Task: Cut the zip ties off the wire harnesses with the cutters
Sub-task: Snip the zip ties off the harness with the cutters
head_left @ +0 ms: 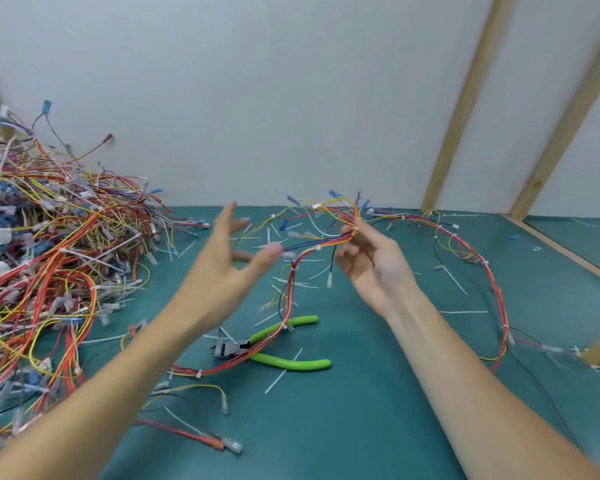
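My right hand is raised above the table and pinches a wire harness of red, yellow and blue wires between thumb and fingers. The harness droops down over the green-handled cutters, which lie on the green mat with no hand on them. Small white zip ties sit on the harness, one of them just below my hands. My left hand hovers beside the bundle with fingers spread, blurred, its thumb near the wires.
A big tangled pile of wire harnesses covers the left side of the mat. Cut white zip tie pieces are scattered around. Loose wires lie near the front. A white wall with wooden battens stands behind.
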`<control>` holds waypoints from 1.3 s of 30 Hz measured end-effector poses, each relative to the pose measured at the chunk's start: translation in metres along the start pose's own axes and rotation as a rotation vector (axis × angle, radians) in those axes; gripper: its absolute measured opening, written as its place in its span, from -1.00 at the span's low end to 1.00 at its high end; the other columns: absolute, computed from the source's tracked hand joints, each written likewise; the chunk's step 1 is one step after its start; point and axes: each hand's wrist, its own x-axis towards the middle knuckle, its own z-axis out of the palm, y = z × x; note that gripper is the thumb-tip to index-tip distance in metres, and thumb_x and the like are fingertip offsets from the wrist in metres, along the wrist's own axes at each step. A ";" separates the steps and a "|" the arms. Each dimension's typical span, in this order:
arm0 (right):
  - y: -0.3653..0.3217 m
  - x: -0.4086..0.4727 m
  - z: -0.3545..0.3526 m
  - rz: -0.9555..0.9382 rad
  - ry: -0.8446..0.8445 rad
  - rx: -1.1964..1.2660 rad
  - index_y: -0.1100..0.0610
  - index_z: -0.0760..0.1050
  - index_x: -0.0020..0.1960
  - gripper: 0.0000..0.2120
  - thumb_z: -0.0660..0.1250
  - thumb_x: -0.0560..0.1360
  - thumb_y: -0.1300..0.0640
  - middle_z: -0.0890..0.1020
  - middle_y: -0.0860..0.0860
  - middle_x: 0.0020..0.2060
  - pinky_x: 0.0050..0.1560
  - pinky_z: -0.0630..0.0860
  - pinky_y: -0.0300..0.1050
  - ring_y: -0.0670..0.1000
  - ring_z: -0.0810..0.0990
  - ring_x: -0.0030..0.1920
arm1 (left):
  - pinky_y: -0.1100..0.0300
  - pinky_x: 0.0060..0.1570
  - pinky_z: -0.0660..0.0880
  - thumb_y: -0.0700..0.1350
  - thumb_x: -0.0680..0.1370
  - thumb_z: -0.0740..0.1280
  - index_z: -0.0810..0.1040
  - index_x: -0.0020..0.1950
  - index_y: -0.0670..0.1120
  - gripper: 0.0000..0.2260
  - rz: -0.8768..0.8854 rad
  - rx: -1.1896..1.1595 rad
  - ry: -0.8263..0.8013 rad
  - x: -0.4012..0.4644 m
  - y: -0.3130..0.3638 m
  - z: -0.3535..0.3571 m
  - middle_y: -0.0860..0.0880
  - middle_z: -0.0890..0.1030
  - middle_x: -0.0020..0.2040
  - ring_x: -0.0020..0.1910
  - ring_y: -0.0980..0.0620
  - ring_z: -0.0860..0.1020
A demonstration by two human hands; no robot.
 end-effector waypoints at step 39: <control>0.066 -0.058 0.046 0.184 -0.967 -0.691 0.24 0.49 0.21 -0.87 0.23 0.68 0.33 0.60 0.39 0.19 0.26 0.51 -0.13 0.01 0.61 0.09 | 0.10 -0.34 0.29 0.06 0.69 0.10 0.59 -0.04 -0.09 -0.65 0.278 0.273 0.588 0.133 0.071 -0.105 -0.10 0.47 -0.34 -0.42 0.03 0.42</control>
